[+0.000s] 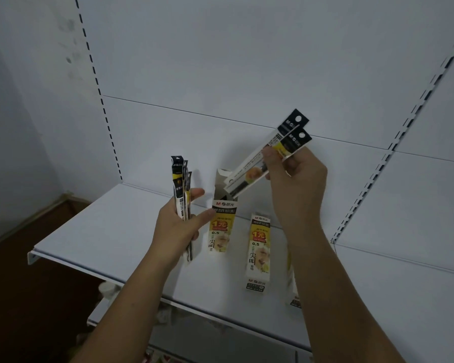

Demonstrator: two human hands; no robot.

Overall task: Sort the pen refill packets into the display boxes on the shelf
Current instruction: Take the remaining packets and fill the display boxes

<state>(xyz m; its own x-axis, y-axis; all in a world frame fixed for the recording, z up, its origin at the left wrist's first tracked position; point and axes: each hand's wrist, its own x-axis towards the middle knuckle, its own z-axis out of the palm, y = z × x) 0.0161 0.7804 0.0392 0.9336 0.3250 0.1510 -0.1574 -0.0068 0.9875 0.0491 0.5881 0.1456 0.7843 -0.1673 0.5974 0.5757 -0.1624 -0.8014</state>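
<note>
My right hand [296,179] pinches two long pen refill packets [268,155] with black tops, tilted, their lower ends at the open top of an upright white and yellow display box [222,226]. My left hand [180,226] grips a bunch of several refill packets [181,189] held upright, just left of that box. A second display box [260,252] lies flat on the white shelf [110,231] to the right. A third box [292,279] is mostly hidden behind my right forearm.
The white shelf has a front lip [168,299] near my forearms and slotted uprights [108,121] on the back wall. Dark floor [24,297] and a lower shelf level lie below on the left.
</note>
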